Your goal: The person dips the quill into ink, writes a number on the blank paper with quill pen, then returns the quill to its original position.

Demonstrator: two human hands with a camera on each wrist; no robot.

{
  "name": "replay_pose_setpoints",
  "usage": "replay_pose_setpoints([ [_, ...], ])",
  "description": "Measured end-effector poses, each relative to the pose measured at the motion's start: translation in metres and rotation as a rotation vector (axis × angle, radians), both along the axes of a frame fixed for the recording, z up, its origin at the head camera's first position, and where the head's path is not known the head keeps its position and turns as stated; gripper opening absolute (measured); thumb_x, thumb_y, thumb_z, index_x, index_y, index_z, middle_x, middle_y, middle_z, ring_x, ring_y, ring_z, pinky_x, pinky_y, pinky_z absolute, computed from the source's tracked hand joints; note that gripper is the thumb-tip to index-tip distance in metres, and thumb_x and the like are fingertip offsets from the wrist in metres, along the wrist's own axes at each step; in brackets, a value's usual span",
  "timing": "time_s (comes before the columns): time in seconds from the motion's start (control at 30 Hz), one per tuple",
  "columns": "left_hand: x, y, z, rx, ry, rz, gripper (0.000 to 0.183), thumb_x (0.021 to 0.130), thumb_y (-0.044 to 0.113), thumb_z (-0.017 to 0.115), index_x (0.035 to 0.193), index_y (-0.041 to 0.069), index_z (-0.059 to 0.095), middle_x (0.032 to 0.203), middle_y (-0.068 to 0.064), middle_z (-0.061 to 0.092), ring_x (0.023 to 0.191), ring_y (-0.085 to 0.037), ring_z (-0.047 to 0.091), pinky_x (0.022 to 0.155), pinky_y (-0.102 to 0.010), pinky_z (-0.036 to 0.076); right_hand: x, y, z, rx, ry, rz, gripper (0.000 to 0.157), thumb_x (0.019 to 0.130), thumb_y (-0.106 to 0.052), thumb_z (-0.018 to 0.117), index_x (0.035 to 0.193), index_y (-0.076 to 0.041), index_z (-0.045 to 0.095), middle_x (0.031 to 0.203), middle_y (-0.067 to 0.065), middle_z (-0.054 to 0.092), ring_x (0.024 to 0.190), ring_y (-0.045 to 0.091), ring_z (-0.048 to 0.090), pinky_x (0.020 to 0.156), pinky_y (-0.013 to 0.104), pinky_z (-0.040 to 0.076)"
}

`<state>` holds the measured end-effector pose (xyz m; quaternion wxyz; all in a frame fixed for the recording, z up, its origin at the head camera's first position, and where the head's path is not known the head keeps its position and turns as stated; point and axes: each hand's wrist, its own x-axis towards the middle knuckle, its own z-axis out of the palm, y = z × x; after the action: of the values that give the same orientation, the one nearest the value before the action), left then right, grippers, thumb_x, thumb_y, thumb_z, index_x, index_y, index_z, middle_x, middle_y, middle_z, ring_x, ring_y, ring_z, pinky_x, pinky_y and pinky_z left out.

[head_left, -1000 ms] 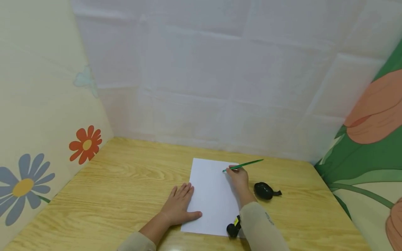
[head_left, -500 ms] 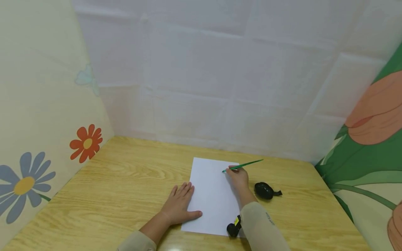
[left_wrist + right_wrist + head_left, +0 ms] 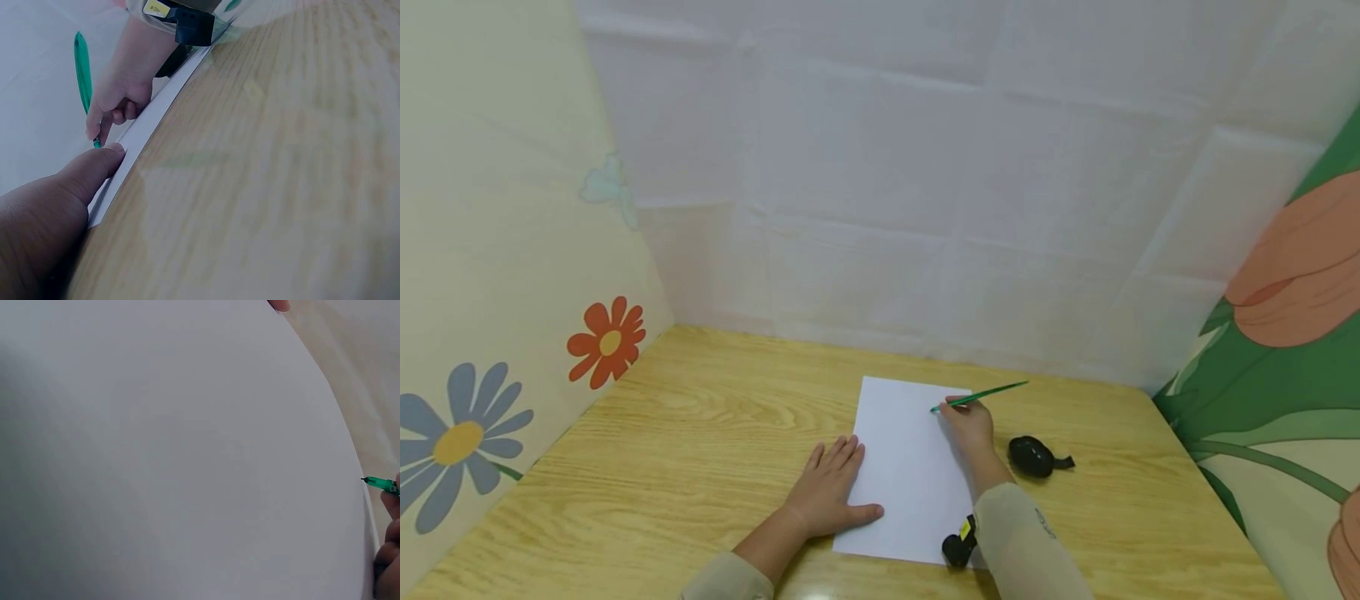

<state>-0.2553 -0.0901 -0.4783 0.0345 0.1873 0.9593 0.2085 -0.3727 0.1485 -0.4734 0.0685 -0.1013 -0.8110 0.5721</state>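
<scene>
A white sheet of paper (image 3: pixel 902 475) lies on the wooden table (image 3: pixel 737 400). My left hand (image 3: pixel 826 492) rests flat at its left edge, fingers straight and the thumb over the paper. Near the sheet's upper right, my right hand (image 3: pixel 972 429) pinches a green pen (image 3: pixel 988 392), held slanted with its tip at the paper. The right wrist view shows the dark point of the pen (image 3: pixel 378 482) and curled fingers (image 3: pixel 392 534) at the right edge. In the left wrist view the pen (image 3: pixel 83 72) rises above the right hand (image 3: pixel 125 94), beyond my left thumb (image 3: pixel 94 169).
A glossy black rounded object (image 3: pixel 1031 457) with a short strap lies right of the paper. The black wrist camera (image 3: pixel 958 546) with a yellow label overlaps the sheet's lower right corner. A white cloth (image 3: pixel 880 208) hangs behind the table; flower-patterned sheets (image 3: pixel 606 343) flank it.
</scene>
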Motion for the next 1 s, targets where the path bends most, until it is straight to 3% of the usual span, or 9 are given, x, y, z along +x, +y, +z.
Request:
replay_pose_setpoints([
  [1.0,0.0009,-0.0006,-0.0011,0.014,0.012,-0.003,0.101,0.083,0.068,0.060,0.150,-0.003,0.032,0.161,-0.019,0.026,0.151,-0.035,0.019,0.122,-0.057,0.008,0.0039,-0.0034,0.0025,0.000,-0.004,0.053,0.028,0.089,-0.017,0.068,0.109,0.002,0.069,0.114,0.023,0.068,0.107,0.034,0.065,0.088,0.037,0.057],
])
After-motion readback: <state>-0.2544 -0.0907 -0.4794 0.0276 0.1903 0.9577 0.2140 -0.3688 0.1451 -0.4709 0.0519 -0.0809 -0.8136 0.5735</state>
